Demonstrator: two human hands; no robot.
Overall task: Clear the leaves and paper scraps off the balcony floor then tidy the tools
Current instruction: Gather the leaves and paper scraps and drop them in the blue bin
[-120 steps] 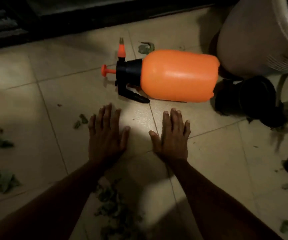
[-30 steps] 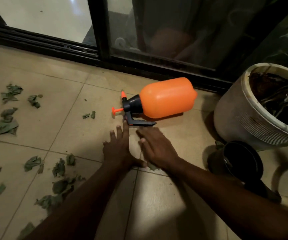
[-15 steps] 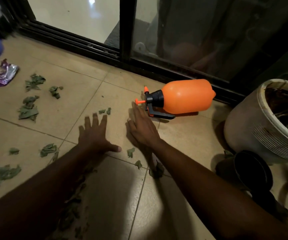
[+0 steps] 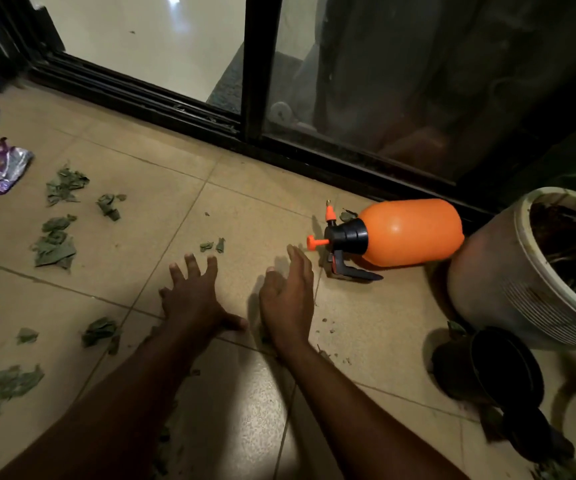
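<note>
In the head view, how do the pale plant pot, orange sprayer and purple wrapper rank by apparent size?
1. pale plant pot, though partly cut off at the edge.
2. orange sprayer.
3. purple wrapper, clearly smallest.

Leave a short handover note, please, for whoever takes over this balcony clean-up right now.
Left hand and right hand: both open on the floor, holding nothing.
Leaves lie scattered, mostly to the left; a purple wrapper lies far left.
Orange sprayer lies on its side beside the plant pot; a black pot lies tipped next to it.
Done: nothing visibly gathered.
Left: collect leaves and wrapper, then tidy the sprayer.
</note>
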